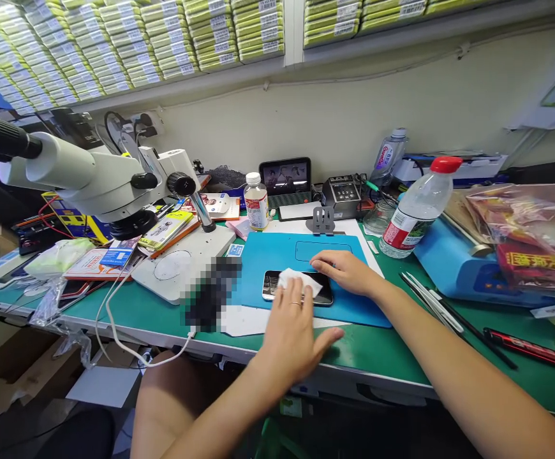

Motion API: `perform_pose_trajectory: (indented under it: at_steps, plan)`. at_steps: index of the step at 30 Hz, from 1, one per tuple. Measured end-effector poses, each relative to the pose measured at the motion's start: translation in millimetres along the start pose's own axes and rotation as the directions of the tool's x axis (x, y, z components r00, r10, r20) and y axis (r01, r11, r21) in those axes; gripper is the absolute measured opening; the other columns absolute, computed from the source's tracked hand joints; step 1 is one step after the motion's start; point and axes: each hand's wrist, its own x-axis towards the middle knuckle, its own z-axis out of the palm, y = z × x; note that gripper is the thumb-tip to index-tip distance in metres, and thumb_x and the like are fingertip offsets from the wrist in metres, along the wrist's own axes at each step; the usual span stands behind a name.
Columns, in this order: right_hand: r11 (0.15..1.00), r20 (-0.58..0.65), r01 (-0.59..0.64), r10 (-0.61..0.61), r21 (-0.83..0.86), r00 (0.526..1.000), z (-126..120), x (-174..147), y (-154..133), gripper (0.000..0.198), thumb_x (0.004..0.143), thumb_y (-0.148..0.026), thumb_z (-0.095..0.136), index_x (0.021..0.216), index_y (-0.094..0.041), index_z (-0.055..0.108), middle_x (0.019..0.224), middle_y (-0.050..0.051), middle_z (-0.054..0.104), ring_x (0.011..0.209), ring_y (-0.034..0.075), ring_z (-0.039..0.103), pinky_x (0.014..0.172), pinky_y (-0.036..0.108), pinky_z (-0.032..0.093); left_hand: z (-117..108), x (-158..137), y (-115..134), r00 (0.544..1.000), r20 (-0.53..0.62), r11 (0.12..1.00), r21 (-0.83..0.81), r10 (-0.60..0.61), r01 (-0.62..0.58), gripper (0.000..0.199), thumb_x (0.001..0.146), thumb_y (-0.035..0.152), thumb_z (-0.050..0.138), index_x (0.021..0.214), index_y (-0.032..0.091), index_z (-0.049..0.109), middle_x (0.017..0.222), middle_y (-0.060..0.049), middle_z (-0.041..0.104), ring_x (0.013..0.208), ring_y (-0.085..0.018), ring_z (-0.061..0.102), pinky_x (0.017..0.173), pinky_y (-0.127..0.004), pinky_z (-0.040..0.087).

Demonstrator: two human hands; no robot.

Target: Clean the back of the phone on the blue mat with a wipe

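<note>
A smartphone (324,297) with a dark face and light rim lies flat on the blue mat (268,245). My left hand (293,322) presses a white tissue (312,284) onto it. Its fingers are stretched out flat on the tissue, and the thumb sticks out to the right. At the phone's far right edge is my right hand (349,271), fingers bent and close together against the phone. Its thumb cannot be made out clearly. Under the mat, white paper (242,322) shows at the near edge.
A microscope (86,178) on its pale base (162,274) stands left, beside a white cable (115,319). Bottles, including a red-capped one (418,210), a screen (286,176) and a black control box (344,197) line the back. Tweezers (433,303) and a blue machine (469,255) are right.
</note>
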Motion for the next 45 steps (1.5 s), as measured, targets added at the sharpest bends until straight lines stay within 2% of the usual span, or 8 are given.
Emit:
perform_pose_trajectory:
  at_steps: [5,11,16,25,31,39,41,45]
  plan:
    - [0.991,0.043,0.027,-0.021,-0.133,0.999,-2,1,0,0.043,0.098,-0.053,0.043,0.094,-0.021,0.072,0.097,0.010,0.077,0.089,0.027,0.068,0.079,0.038,0.048,-12,-14,-36,0.991,0.015,0.986,0.106,-0.132,0.130,0.082,0.103,0.063,0.025,0.147,-0.004,0.044,0.155,-0.029,0.041,0.148,-0.038,0.034,0.120,-0.057,0.028]
    - [0.995,0.021,0.014,-0.012,-0.099,1.000,-1,1,3,0.043,0.098,-0.053,0.042,0.091,-0.021,0.071,0.092,0.008,0.076,0.084,0.025,0.067,0.077,0.036,0.048,-2,3,25,0.996,0.043,0.996,-0.006,-0.084,0.084,0.104,0.095,0.078,0.021,0.150,-0.008,0.037,0.158,-0.032,0.032,0.149,-0.043,0.028,0.120,-0.056,0.030]
    - [0.997,-0.051,-0.060,0.063,0.047,0.997,0,0,8,0.069,0.097,-0.070,0.025,0.098,-0.020,0.073,0.077,0.006,0.071,0.071,0.023,0.065,0.068,0.035,0.048,0,31,58,0.997,0.058,0.998,-0.026,-0.054,0.055,0.110,0.091,0.083,0.020,0.149,-0.008,0.041,0.156,-0.031,0.036,0.149,-0.042,0.030,0.121,-0.054,0.028]
    - [0.987,-0.007,-0.095,0.096,0.129,0.995,1,-1,9,0.087,0.090,-0.083,0.019,0.104,-0.017,0.074,0.078,0.007,0.068,0.062,0.019,0.059,0.063,0.034,0.046,-20,-28,12,0.997,0.079,1.000,0.000,-0.015,0.015,0.103,0.093,0.081,0.018,0.147,-0.002,0.047,0.157,-0.026,0.037,0.148,-0.038,0.035,0.119,-0.051,0.034]
    - [0.984,-0.007,-0.099,0.102,0.149,0.995,0,-2,10,0.088,0.090,-0.084,0.017,0.103,-0.018,0.073,0.077,0.007,0.067,0.063,0.019,0.058,0.062,0.033,0.046,-34,-33,-17,0.986,0.165,0.999,-0.038,-0.030,0.036,0.073,0.105,0.061,0.019,0.145,0.008,0.051,0.158,-0.017,0.040,0.148,-0.028,0.037,0.121,-0.051,0.032]
    - [0.989,0.049,-0.132,0.129,0.062,0.990,-2,-3,6,0.081,0.094,-0.078,0.017,0.099,-0.021,0.075,0.067,0.004,0.064,0.071,0.024,0.064,0.068,0.036,0.046,-26,-47,-30,0.993,0.105,0.996,0.082,-0.053,0.045,0.074,0.105,0.057,0.029,0.152,0.000,0.035,0.157,-0.023,0.038,0.148,-0.032,0.037,0.118,-0.051,0.037]
    - [0.994,-0.002,-0.105,0.105,0.012,0.994,-3,-2,5,0.070,0.097,-0.072,0.025,0.097,-0.022,0.075,0.076,0.006,0.070,0.078,0.026,0.066,0.072,0.037,0.047,-24,-40,-33,0.994,0.092,0.994,0.096,-0.063,0.054,0.075,0.105,0.057,0.032,0.152,-0.001,0.036,0.157,-0.024,0.038,0.148,-0.034,0.036,0.119,-0.051,0.036]
    - [0.991,-0.261,-0.083,0.054,-0.103,0.964,-5,3,16,0.048,0.096,-0.058,0.043,0.106,-0.021,0.072,0.105,0.011,0.074,0.100,0.030,0.066,0.090,0.042,0.049,-19,-10,-31,0.990,0.069,0.987,0.110,-0.124,0.116,0.072,0.104,0.054,0.038,0.148,-0.004,0.042,0.155,-0.028,0.040,0.147,-0.037,0.037,0.119,-0.051,0.034]
